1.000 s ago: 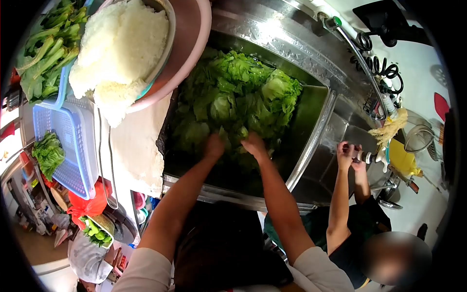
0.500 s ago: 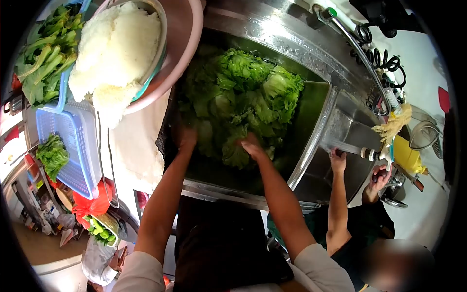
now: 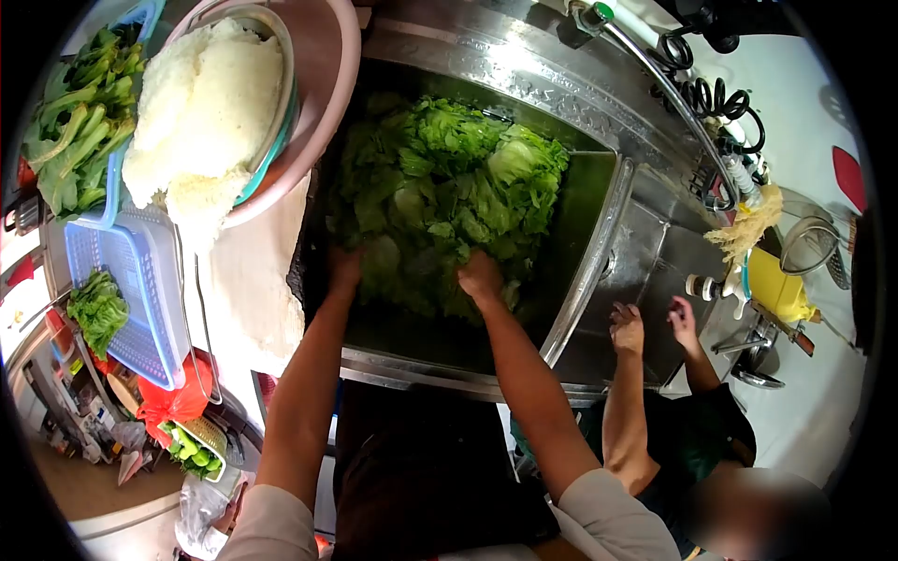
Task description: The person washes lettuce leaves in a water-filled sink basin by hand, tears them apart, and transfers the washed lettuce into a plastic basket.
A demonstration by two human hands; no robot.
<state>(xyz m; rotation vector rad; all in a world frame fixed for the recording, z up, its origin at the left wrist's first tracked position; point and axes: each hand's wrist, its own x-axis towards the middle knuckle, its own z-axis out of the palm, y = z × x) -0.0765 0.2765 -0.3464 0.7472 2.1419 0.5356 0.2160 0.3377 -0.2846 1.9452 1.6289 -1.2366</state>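
Head view: lettuce between and beyond left hand and right hand; grip hidden, can't tell. Handling it seems the step; next move wants gentleness.

From where I stand, clothing on the worker appears in two tones. Left sleeve and right sleeve: matching units, pale off-white cloth, short pattern, loose cut, each terminating above the elbow at a plain, straight edge. Front garment: black, broad, surface largely uniform; apron or other type cannot be determined. Left forearm and right forearm: bare from sleeve edge to wrist. Left hand and right hand: bare; finger detail partly obscured.
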